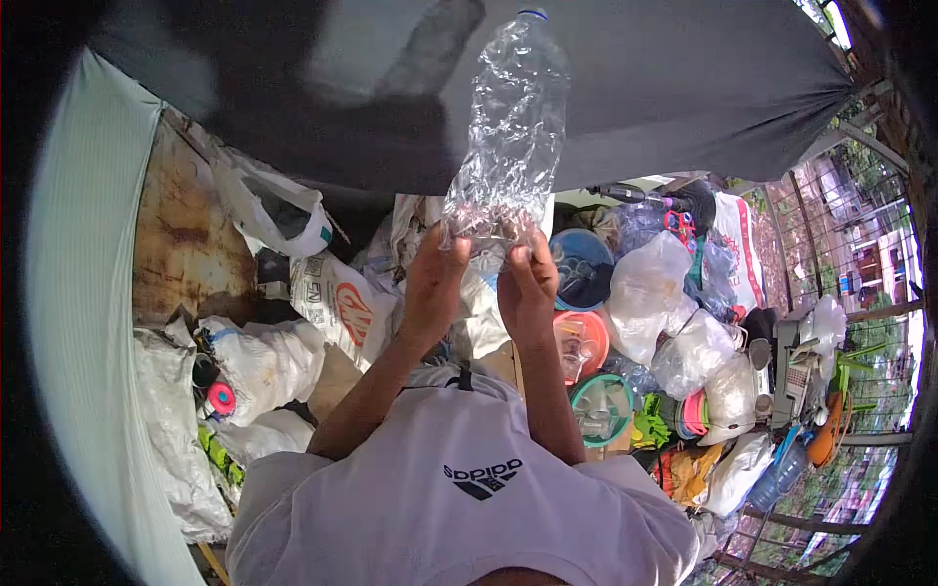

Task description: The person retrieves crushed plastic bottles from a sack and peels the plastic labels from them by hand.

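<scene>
I hold up a clear, crumpled plastic bottle (pixel 520 107), with its blue-rimmed neck at the top of the view and its base toward me. My left hand (pixel 436 278) pinches the left side of the squashed lower end. On the other side, my right hand (pixel 528 283) grips the same end with the thumb pressed on it. The bottle leans slightly to the right. Below my right hand stand a blue tub (pixel 582 256), an orange tub (pixel 593 337) and a green tub (pixel 598 396), with clear plastic pieces inside.
A dark cloth (pixel 664 88) hangs across the front. White sacks (pixel 342 303) crowd the left, beside a rusty panel (pixel 186 234). Filled plastic bags (pixel 650 293) pile up on the right, before a wire fence (pixel 831 225). A large blue-tinted bottle (pixel 782 474) lies there too.
</scene>
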`<state>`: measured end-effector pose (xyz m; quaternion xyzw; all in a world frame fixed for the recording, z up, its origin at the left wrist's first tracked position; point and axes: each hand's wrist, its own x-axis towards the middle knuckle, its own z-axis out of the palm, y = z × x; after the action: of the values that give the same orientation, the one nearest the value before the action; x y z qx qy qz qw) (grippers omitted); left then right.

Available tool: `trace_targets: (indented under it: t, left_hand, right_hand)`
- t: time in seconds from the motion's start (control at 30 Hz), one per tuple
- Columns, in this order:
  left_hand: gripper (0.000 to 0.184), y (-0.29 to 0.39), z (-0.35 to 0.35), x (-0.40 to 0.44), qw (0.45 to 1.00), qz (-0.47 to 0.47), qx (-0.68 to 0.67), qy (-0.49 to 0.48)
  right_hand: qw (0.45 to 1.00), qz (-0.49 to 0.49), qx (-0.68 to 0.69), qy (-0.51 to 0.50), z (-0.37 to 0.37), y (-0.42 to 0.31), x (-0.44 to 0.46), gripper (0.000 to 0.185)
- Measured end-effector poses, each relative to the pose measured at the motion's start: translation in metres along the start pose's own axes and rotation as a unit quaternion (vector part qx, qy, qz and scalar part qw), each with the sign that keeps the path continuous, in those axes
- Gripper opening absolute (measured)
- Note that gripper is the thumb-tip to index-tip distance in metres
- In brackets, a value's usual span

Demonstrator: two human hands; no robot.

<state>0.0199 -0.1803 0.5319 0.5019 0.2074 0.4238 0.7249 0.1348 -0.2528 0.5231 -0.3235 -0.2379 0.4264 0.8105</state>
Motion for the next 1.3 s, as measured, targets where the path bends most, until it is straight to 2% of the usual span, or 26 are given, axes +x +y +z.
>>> trace_targets:
  t: [0.13,0.23,0.4,0.53,0.63,0.73,0.8,0.83,0.9,0.93,0.97,1.03,1.1,1.13,1.23,1.3]
  left_hand:
    - [0.029,0.007,0.003,-0.002,0.997,-0.007,-0.074,0.02]
    - [0.029,0.008,0.003,-0.001,0.994,0.013,-0.094,0.045]
    - [0.03,0.015,-0.004,-0.001,0.999,0.042,-0.02,0.02]
    - [0.029,0.023,0.004,0.003,0.999,0.036,-0.005,0.022]
    - [0.029,0.013,0.006,0.004,0.997,0.049,-0.054,0.028]
    - [0.032,0.017,-0.001,0.001,0.999,-0.016,-0.018,0.03]
    - [0.034,0.023,-0.003,0.001,0.998,-0.029,0.015,0.046]
    - [0.035,0.027,-0.003,0.002,0.997,-0.029,0.034,0.058]
    - [0.035,0.035,-0.004,0.002,0.992,0.009,0.1,0.075]
    - [0.036,0.037,-0.007,0.003,0.987,0.028,0.134,0.083]
    - [0.036,0.034,-0.013,0.005,0.971,0.095,0.201,0.083]
    - [0.036,0.031,-0.023,0.013,0.914,0.222,0.329,0.081]
    - [0.035,0.044,-0.021,0.009,0.917,0.201,0.339,0.056]
    - [0.034,0.052,-0.018,0.009,0.918,0.191,0.344,0.042]
    - [0.033,0.055,-0.012,0.008,0.948,0.197,0.249,0.027]
    - [0.031,0.063,-0.011,0.004,0.931,0.205,0.303,-0.008]
  right_hand:
    - [0.999,-0.03,-0.024,-0.012,0.016,-0.005,0.001,0.048]
    - [0.999,-0.017,-0.038,-0.011,0.006,0.003,-0.002,0.046]
    - [0.998,0.006,-0.03,0.056,0.02,0.007,-0.004,0.044]
    - [0.999,-0.039,-0.012,0.016,0.007,0.015,-0.004,0.043]
    - [0.999,-0.049,0.012,0.003,0.011,0.013,-0.001,0.041]
    - [0.999,0.012,0.011,0.036,0.0,0.014,0.001,0.042]
    - [0.997,-0.029,-0.035,0.067,0.002,0.014,0.003,0.046]
    - [0.989,-0.101,-0.075,0.08,0.026,0.007,0.004,0.048]
    - [0.946,-0.243,-0.181,0.112,0.03,0.005,0.007,0.057]
    - [0.918,-0.283,-0.246,0.132,0.02,0.005,0.009,0.057]
    - [0.883,-0.321,-0.309,0.15,0.013,0.003,0.009,0.057]
    - [0.814,-0.369,-0.433,0.115,0.01,-0.008,0.006,0.041]
    - [0.75,-0.393,-0.529,0.046,0.019,-0.024,0.0,0.03]
    - [0.732,-0.399,-0.551,0.042,0.032,-0.032,0.0,0.018]
    - [0.675,-0.425,-0.603,0.013,0.045,-0.04,0.0,0.011]
    - [0.646,-0.439,-0.624,0.004,0.048,-0.041,0.001,0.011]
